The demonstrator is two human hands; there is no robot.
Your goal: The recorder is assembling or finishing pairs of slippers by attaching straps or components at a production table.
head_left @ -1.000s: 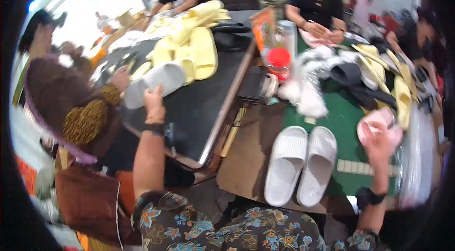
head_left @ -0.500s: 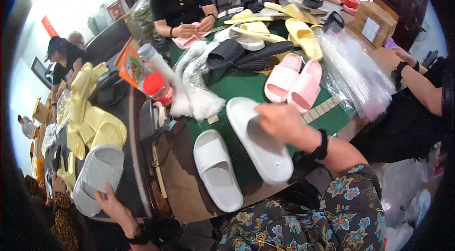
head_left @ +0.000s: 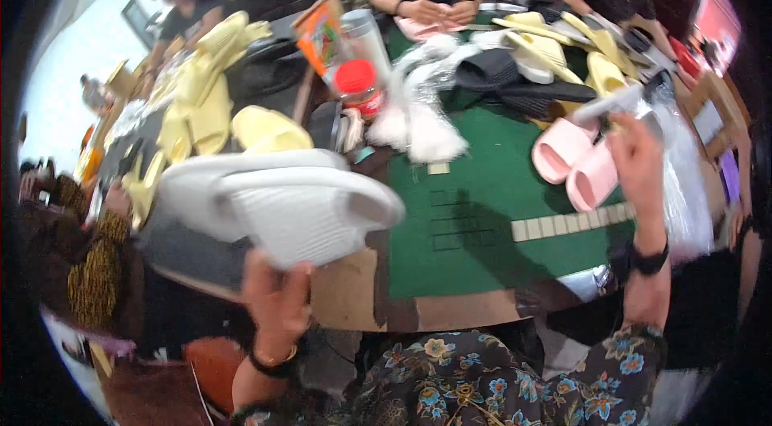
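My left hand [head_left: 277,297] grips a pair of white slide sandals [head_left: 281,201] stacked together, held up over the near left edge of the green table [head_left: 482,217]. My right hand [head_left: 639,156] reaches out to the right side of the table, its fingers closed on the edge of a clear plastic bag [head_left: 679,160]. A pair of pink slides [head_left: 575,160] lies on the green surface just left of that hand.
Yellow slides [head_left: 201,104] are piled on a dark table to the left, more yellow slides [head_left: 555,52] and dark ones at the far right. A red-lidded jar [head_left: 359,88] and crumpled clear bags [head_left: 422,116] stand mid-table. Several people sit around the tables.
My left hand has picked up both white slides and lifted them together. My right hand let go of the white slide and moved right to the plastic bag.
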